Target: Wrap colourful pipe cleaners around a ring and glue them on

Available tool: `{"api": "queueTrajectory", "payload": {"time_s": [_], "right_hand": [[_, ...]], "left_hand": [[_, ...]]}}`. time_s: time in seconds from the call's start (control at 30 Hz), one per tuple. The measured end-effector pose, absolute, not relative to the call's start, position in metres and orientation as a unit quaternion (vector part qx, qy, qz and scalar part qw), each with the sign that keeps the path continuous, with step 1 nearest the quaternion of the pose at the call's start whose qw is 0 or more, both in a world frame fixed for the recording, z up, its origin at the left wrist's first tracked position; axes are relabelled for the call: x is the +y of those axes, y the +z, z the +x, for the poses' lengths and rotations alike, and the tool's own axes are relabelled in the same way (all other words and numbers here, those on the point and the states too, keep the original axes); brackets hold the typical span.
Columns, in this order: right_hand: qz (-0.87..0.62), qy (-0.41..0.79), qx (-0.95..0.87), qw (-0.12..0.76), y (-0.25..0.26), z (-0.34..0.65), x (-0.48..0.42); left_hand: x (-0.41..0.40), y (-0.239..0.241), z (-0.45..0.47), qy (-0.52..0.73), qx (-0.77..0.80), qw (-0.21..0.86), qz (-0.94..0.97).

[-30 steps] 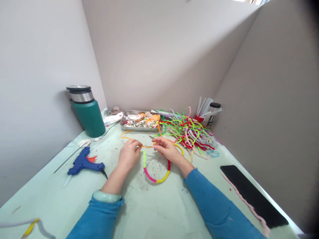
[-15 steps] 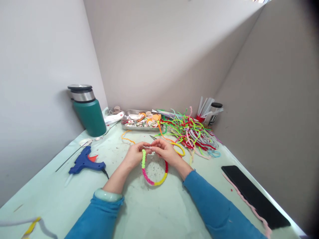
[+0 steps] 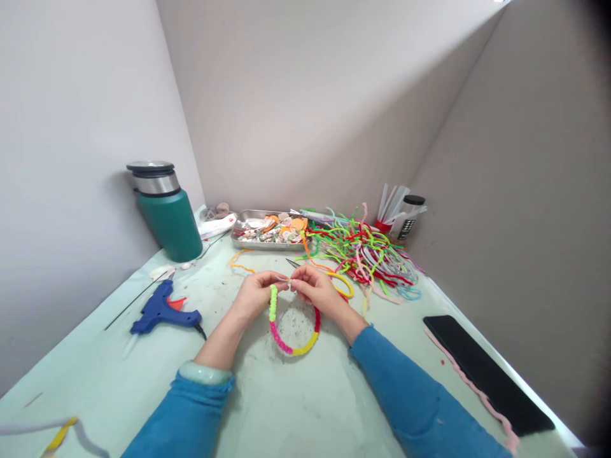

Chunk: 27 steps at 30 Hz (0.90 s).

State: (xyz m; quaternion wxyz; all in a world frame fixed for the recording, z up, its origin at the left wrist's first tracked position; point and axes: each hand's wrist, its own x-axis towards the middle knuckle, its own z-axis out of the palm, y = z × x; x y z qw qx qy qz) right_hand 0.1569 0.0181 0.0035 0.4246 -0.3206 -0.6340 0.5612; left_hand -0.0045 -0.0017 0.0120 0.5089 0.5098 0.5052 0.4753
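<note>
A ring wrapped in green, pink, yellow and red pipe cleaners [image 3: 286,343] hangs between my hands over the pale green table [image 3: 296,407]. My left hand [image 3: 255,294] pinches its top left end with fingers closed. My right hand [image 3: 317,289] pinches the top right end, fingers closed too. The two pinches almost touch at the ring's top. An orange pipe cleaner [image 3: 241,264] and a yellow ring [image 3: 344,285] lie just beyond my hands.
A blue glue gun [image 3: 160,310] lies at the left, a green flask [image 3: 167,213] behind it. A metal tray of small pieces [image 3: 267,232] and a heap of coloured pipe cleaners [image 3: 367,251] sit at the back. A black slab [image 3: 482,369] lies at the right.
My hands have come together from apart, closing the gap at the top of the ring, which now hangs rounder between them.
</note>
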Motion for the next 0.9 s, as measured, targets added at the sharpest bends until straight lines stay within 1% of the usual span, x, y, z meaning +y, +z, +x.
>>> {"api": "queueTrajectory", "payload": {"time_s": [0.4,0.67,0.9], "right_hand": [[-0.312,0.489,-0.669,0.464,-0.0066,0.1508,0.0207],[-0.322,0.498,-0.671,0.445,-0.0039,0.1521,0.0183],[-0.321,0.483,-0.674,0.459,-0.0016,0.1509,0.0171]], "left_hand": [[-0.0053,0.0164,-0.0036,0.489,0.493,0.522,0.495],[-0.0045,0.0150,-0.0035,0.487,0.488,0.524,0.500],[-0.0059,0.0158,-0.0036,0.481,0.493,0.525,0.500]]}}
